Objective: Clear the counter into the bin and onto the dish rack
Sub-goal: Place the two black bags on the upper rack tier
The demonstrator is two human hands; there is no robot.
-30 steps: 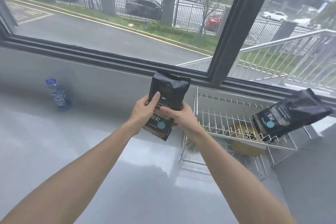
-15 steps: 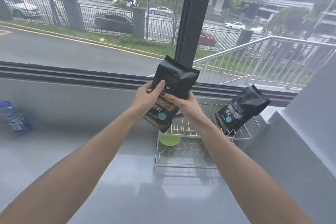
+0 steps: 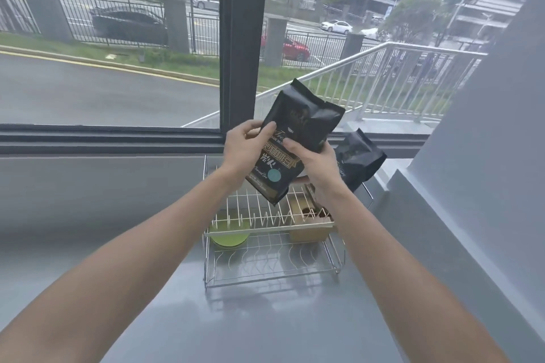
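Left hand (image 3: 246,148), right hand (image 3: 317,166) both grip black bag (image 3: 298,138), top tilted up-right.

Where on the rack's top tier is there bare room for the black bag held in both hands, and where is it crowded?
The top tier of the dish rack looks bare left and middle. Its right end is crowded by the second black bag, with a brown box below. Left hand and right hand hold the black bag.
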